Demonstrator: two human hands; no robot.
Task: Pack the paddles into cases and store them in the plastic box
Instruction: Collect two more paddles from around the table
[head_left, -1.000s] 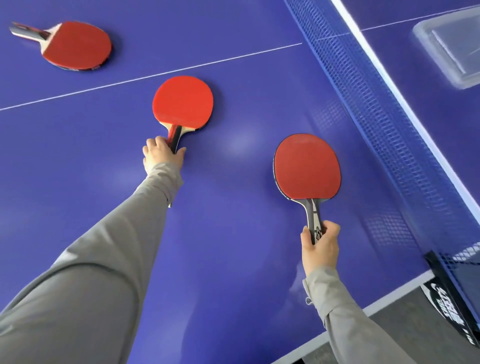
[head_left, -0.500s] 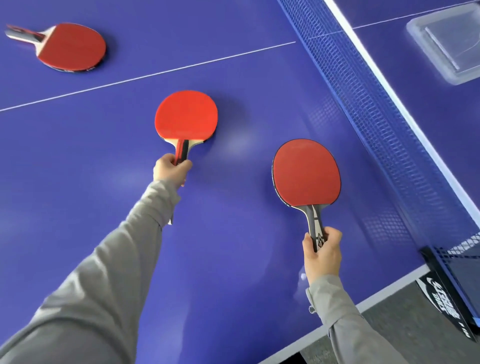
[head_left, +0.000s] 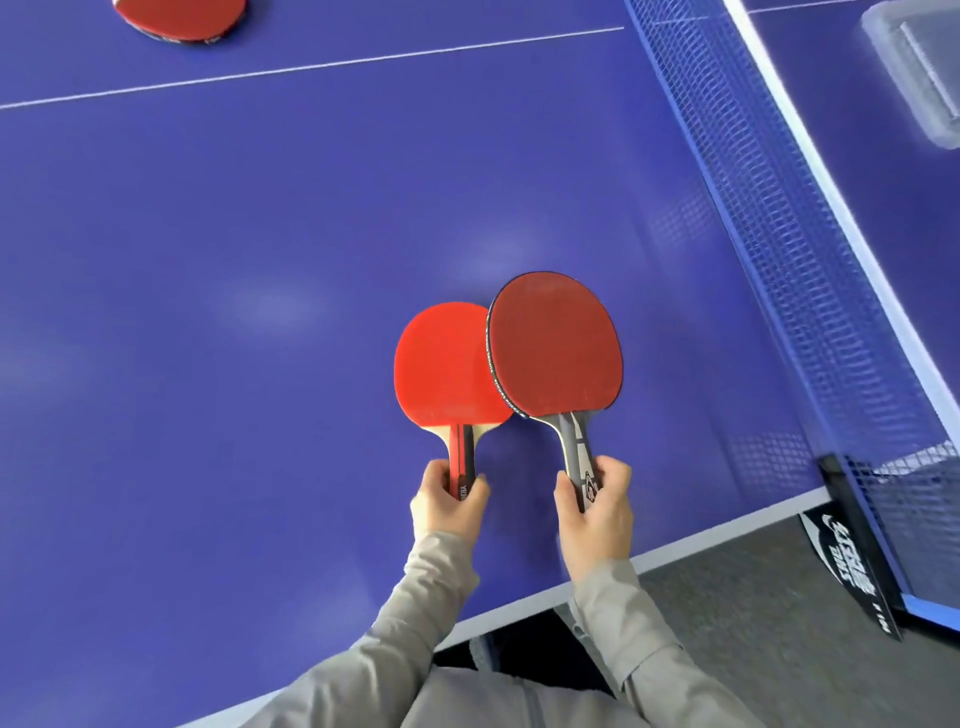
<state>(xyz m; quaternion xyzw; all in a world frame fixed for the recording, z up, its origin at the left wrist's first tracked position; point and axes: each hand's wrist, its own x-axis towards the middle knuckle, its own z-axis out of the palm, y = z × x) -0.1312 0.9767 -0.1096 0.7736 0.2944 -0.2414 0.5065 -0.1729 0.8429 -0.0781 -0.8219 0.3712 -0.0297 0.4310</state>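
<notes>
My left hand (head_left: 445, 503) grips the red-and-black handle of a bright red paddle (head_left: 441, 369). My right hand (head_left: 596, 506) grips the grey handle of a darker red paddle (head_left: 555, 345). Both paddles are held side by side above the blue table (head_left: 260, 260), and the right blade overlaps the edge of the left one. A third red paddle (head_left: 182, 18) lies on the table at the far left, cut off by the top edge. The clear plastic box (head_left: 919, 67) stands beyond the net at the top right. No cases are in view.
The blue net (head_left: 779, 234) runs diagonally down the right side to a black net post (head_left: 852, 545). The table's white front edge passes just below my hands, with grey floor (head_left: 753, 597) beyond it.
Both hands have drawn their paddles back toward me and together, so the blades now overlap. The view has tilted down, pushing the far paddle to the top edge.
</notes>
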